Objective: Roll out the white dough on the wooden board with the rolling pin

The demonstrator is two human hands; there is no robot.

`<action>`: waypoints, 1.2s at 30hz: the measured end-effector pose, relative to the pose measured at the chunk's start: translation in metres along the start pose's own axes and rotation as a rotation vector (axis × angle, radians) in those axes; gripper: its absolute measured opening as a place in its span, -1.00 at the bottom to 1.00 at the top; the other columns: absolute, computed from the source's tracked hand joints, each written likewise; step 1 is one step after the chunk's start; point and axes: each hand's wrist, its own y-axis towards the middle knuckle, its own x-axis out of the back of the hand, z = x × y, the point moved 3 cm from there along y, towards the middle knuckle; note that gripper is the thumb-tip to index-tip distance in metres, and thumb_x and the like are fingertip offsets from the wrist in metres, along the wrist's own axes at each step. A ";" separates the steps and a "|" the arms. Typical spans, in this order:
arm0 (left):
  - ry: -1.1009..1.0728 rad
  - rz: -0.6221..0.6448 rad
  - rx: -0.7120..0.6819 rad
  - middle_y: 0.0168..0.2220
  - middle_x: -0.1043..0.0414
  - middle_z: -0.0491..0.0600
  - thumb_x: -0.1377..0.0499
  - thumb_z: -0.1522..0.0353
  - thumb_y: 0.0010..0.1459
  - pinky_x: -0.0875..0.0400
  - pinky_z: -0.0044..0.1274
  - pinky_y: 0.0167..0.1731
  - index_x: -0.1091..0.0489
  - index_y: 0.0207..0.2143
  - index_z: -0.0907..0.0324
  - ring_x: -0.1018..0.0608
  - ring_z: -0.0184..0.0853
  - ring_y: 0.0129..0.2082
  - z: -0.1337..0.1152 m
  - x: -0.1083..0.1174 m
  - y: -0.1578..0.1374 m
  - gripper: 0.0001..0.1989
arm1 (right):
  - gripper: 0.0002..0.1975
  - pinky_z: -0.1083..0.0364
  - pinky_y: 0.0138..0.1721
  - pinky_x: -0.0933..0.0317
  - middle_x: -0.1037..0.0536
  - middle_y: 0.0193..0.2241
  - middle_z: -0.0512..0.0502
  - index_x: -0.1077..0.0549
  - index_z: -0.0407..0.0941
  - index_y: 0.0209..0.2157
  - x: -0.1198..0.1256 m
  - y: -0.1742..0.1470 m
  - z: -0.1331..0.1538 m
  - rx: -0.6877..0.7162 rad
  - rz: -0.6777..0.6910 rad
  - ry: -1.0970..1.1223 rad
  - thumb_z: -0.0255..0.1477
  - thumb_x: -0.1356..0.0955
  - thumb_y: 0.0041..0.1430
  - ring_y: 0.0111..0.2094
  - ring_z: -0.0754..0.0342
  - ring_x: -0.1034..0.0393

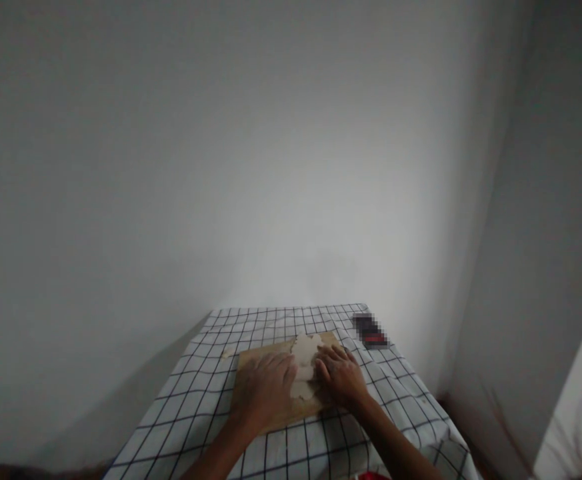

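Note:
A flat, pale sheet of dough (307, 348) with an uneven edge lies on a wooden board (291, 421). A pale band runs across the dough between my hands; it looks like a rolling pin (305, 371), but its ends are hidden. My left hand (269, 381) is palm down over the left half of the board, at the band's left end, fingers stretched forward. At the right end my right hand (339, 375) is palm down too, its fingers spread at the dough's right edge. What lies beneath the palms is hidden.
The table has a white checked cloth (181, 407). A blurred-out dark and red item (369, 331) lies at the back right. Something red (372, 475) shows at the bottom edge. A small pale bit (227, 353) lies left of the board. Walls stand behind and right.

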 end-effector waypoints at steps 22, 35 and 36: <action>-0.010 0.045 0.091 0.09 -0.60 0.09 0.01 0.28 0.44 -0.36 -0.33 0.12 -0.57 0.03 0.14 -0.57 -0.13 0.10 0.017 -0.023 0.051 -0.62 | -0.67 -0.05 0.09 -0.30 -0.51 0.18 -0.15 -0.45 -0.02 0.07 -0.004 0.039 -0.009 -0.097 0.047 -0.063 -0.34 -0.15 0.49 0.21 -0.07 -0.38; -0.041 0.065 0.105 0.16 -0.56 0.10 0.00 0.31 0.41 -0.31 -0.29 0.22 -0.54 0.10 0.17 -0.54 -0.12 0.16 0.013 -0.013 0.047 -0.61 | -0.73 0.06 -0.12 -0.31 -0.57 0.02 -0.13 -0.42 -0.02 -0.02 -0.004 0.035 -0.009 -0.139 0.023 -0.032 -0.33 -0.15 0.44 0.06 -0.04 -0.47; -0.041 0.063 0.105 0.15 -0.56 0.10 0.00 0.30 0.41 -0.31 -0.29 0.21 -0.54 0.10 0.17 -0.54 -0.12 0.15 0.013 -0.013 0.047 -0.60 | -0.73 0.06 -0.12 -0.30 -0.57 0.02 -0.12 -0.42 -0.02 -0.02 -0.004 0.035 -0.010 -0.137 0.023 -0.032 -0.33 -0.15 0.45 0.06 -0.04 -0.46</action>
